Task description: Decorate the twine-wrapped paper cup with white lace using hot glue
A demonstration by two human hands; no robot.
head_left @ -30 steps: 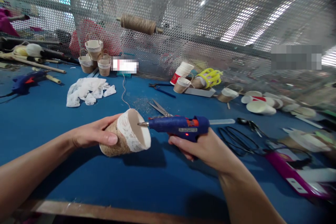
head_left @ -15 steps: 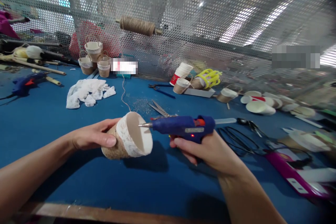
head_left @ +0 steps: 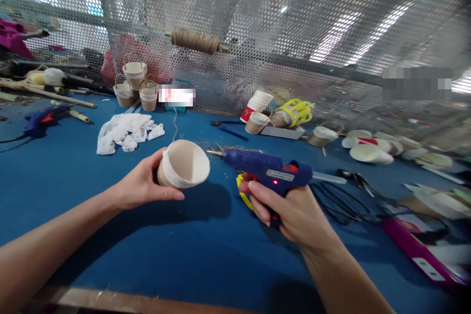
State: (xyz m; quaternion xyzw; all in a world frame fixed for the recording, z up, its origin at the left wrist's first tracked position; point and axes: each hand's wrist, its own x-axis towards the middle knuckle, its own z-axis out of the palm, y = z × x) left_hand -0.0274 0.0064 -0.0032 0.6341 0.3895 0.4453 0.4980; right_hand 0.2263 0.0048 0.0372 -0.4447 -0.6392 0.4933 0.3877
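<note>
My left hand [head_left: 149, 184] is wrapped round a paper cup [head_left: 186, 164] covered in brown twine, with a white lace band about its rim. The cup is tilted, so its pale inside faces me and to the right. In my right hand [head_left: 290, 211] is a blue glue gun [head_left: 263, 164] with a red light lit and a clear glue stick in its back end. Its metal nozzle points left and stands just right of the cup's rim, apart from it. Yellow-handled scissors [head_left: 243, 194] lie behind and below the gun, partly hidden by it.
White lace pieces [head_left: 127, 130] lie left on the blue table. Several finished twine cups [head_left: 136, 83] are stacked at the back left. Pliers [head_left: 230, 129], stacked paper cups [head_left: 257, 105] and a purple power strip [head_left: 415, 250] stand or lie right. A twine spool [head_left: 195, 40] hangs on the mesh.
The cup has turned so its mouth faces me and upward more. The glue gun has moved right, its nozzle away from the cup's mouth.
</note>
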